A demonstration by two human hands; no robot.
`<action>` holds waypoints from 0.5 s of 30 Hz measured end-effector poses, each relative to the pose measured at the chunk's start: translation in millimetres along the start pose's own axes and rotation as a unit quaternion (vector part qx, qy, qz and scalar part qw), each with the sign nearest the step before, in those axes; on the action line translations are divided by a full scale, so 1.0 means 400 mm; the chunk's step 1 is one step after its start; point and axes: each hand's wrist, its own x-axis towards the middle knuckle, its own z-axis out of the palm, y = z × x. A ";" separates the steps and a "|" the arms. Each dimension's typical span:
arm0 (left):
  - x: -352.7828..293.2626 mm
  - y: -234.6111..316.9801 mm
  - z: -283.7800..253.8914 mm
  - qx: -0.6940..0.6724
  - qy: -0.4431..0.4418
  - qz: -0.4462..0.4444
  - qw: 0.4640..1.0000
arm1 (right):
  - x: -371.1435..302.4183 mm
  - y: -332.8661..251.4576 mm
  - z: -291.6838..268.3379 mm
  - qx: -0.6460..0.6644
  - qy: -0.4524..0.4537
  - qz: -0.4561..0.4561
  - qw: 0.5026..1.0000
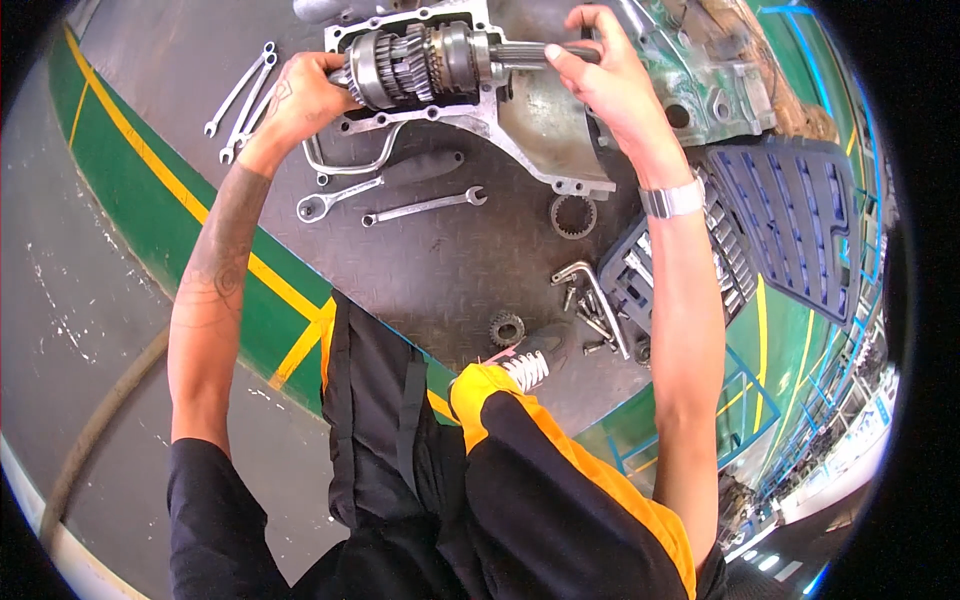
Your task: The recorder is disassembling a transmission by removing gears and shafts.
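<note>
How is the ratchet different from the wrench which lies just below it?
The ratchet has a thick dark grip; the wrench is silvery metal throughout. The ratchet's left end is a round head; the wrench's right end is an open fork. The ratchet looks longer than the wrench. Both lie on the dark plate.

Left grip (308, 97), right grip (612, 82) at opposite ends of geared shaft (412, 65)
</note>
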 end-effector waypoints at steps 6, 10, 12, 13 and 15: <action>0.017 -0.033 -0.008 -0.017 -0.005 0.010 1.000 | 0.004 -0.030 -0.011 -0.092 -0.043 -0.007 0.995; 0.012 0.005 0.006 -0.015 0.008 0.019 1.000 | -0.001 -0.032 -0.034 -0.032 -0.066 0.061 0.995; 0.007 0.005 0.003 -0.014 0.025 0.017 0.999 | -0.003 -0.030 -0.029 -0.026 -0.074 0.095 0.992; 0.008 0.005 -0.005 -0.008 0.027 0.015 0.999 | 0.000 -0.024 -0.023 -0.023 -0.071 0.075 0.994; 0.000 0.000 -0.004 0.008 0.042 0.009 0.999 | 0.005 -0.006 -0.013 -0.020 -0.073 0.057 0.995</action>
